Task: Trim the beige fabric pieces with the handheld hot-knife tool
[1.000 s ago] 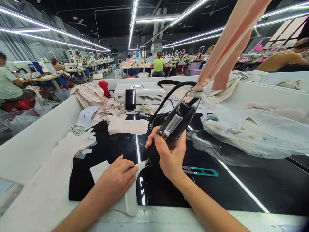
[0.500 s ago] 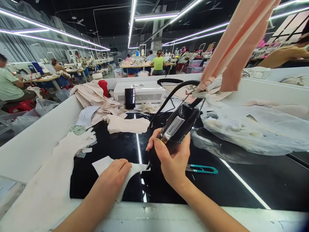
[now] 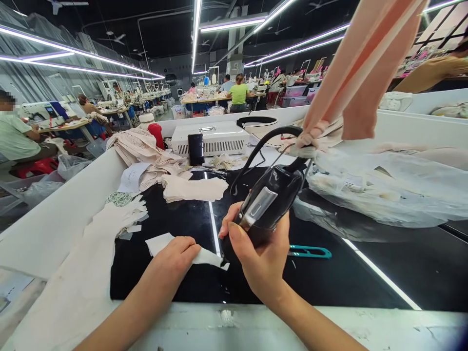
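A black corded hand tool with a silver plate on its side is gripped in my right hand, my fingers wrapped round its body. Its narrow tip points down and left and meets the right end of a small white fabric piece. My left hand has closed over the middle of that piece, holding it on the black glossy tabletop. The tool's upper end is tied to a hanging pink cloth strip. Just right of my right hand lies a pair of teal thread snips, its blades partly hidden.
Stacked beige fabric pieces lie ahead, and more cloth runs along the left wall. At the back stand a white vented box and a phone. Plastic bags spread at right. People sit at machines beyond.
The white piece has turned under my left hand, and its lower part no longer shows below my fingers. The tool's tip has dropped slightly, onto the piece's right end.
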Demonstrator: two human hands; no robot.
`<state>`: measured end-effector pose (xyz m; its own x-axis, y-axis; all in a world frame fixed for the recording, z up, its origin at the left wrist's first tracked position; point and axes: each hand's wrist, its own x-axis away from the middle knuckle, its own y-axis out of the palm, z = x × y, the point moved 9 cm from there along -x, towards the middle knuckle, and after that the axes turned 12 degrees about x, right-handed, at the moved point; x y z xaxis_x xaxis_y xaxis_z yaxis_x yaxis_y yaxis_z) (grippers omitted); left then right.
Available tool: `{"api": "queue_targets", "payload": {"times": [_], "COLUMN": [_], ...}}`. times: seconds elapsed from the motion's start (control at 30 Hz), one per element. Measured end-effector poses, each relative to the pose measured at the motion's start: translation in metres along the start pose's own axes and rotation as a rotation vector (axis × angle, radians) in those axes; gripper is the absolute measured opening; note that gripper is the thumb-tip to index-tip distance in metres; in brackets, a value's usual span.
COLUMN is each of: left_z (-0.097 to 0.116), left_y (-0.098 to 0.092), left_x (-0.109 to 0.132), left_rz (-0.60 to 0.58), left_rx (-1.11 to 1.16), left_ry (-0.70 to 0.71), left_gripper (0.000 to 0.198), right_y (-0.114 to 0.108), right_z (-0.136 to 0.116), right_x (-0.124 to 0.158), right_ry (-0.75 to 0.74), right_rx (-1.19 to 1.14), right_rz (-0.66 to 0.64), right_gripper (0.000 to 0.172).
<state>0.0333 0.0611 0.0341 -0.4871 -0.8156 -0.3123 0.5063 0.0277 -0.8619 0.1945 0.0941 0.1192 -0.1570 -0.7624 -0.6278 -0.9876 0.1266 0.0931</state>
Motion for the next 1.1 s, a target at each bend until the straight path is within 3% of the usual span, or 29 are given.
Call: {"api": "queue_targets", "payload": {"times": [0.23, 0.4, 0.63, 1.1], "left_z": [0.008, 0.024, 0.036, 0.04], "left_y": [-0.002, 0.002, 0.012, 0.011], "left_x": [0.002, 0.004, 0.006, 0.009], "left_rz": [-0.025, -0.036, -0.035, 0.022], "left_rx": [-0.09, -0.256, -0.333, -0.314], "left_ry": [0.063, 0.12, 0.119, 0.164], "left_gripper": [0.049, 0.032, 0.069, 0.07], "right_y": [0.0, 0.0, 0.002, 0.027], "right_z": [-0.001, -0.002, -0.005, 0.017], "right_x": [0.003, 0.005, 0.007, -0.021], "right_ry": [-0.007, -0.008, 0.002, 0.049], "right_rx": [0.0, 0.001, -0.026, -0.15], "right_rz": [-0.004, -0.004, -0.022, -0.026], "right_gripper": [0.037, 0.039, 0.038, 0.032]}}
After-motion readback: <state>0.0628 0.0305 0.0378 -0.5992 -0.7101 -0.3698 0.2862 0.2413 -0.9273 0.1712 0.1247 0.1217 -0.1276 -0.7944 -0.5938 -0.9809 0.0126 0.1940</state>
